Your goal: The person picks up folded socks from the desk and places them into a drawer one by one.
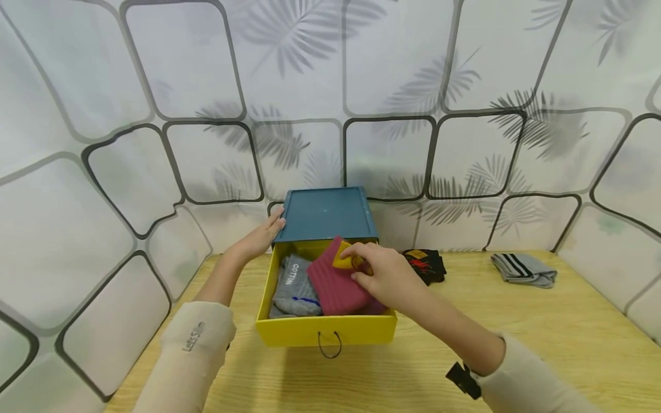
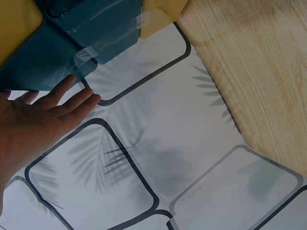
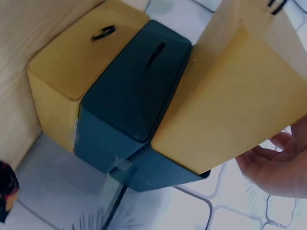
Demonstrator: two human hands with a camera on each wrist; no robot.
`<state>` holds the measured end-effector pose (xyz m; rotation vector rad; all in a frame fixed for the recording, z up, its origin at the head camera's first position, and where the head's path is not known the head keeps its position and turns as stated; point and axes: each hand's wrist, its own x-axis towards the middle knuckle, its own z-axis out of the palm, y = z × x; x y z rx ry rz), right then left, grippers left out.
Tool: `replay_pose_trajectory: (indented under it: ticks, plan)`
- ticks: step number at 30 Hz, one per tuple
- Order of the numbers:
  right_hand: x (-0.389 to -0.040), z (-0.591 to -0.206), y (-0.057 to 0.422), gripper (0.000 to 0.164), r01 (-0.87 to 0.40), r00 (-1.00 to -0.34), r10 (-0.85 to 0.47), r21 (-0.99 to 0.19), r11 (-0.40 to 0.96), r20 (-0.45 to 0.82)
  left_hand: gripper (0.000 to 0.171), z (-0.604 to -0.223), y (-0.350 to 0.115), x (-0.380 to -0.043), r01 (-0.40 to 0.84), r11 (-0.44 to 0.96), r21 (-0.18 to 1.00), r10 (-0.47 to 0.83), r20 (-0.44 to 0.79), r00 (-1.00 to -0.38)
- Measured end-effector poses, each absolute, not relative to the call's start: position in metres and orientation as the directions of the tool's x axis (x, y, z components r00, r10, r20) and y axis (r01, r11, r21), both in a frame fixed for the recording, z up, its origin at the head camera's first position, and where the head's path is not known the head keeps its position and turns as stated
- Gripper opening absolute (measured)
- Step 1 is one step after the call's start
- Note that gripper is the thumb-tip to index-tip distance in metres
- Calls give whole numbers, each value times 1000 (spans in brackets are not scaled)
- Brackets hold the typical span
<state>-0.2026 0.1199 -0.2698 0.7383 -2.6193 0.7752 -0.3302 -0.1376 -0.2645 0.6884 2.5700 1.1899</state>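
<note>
Head view, nearest first: a thin dark loop handle [image 1: 330, 357] hangs on a yellow rectangular drawer [image 1: 356, 332], pulled out. Inside it, a folded grey cloth bundle [image 1: 296, 292] lettered COTTON lies left of a ribbed maroon cloth bundle [image 1: 335, 289]; the right hand's [image 1: 387, 272] grip is pinched on the maroon one's yellow-labelled corner. The left hand [image 1: 263, 235], fingers extended, is at the left edge of a blue box-shaped housing [image 1: 327, 215]. Farther right, a black-and-red folded bundle [image 1: 434, 267] and a black-striped grey one [image 1: 527, 271] lie on the pale wooden table [image 1: 516, 332].
</note>
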Motion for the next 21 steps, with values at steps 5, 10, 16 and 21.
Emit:
replay_pose_trajectory:
  ticks: [5,10,16,21]
  plan:
    - [-204,-275,120,25,-573,-737,-428,-147,806,524,55,-266,-139,-331,329,557,762,509,0,-861]
    - [-205,-278,124,20,-546,-758,-436,-105,831,486,54,-266,-139,-331,329,558,762,503,4,-864]
    - [-199,-279,128,19,-540,-791,-423,-181,822,442,54,-267,-139,-330,329,555,764,503,6,-864]
    - [-188,-279,131,20,-559,-752,-408,-174,810,517,55,-267,-138,-331,327,554,765,502,6,-865]
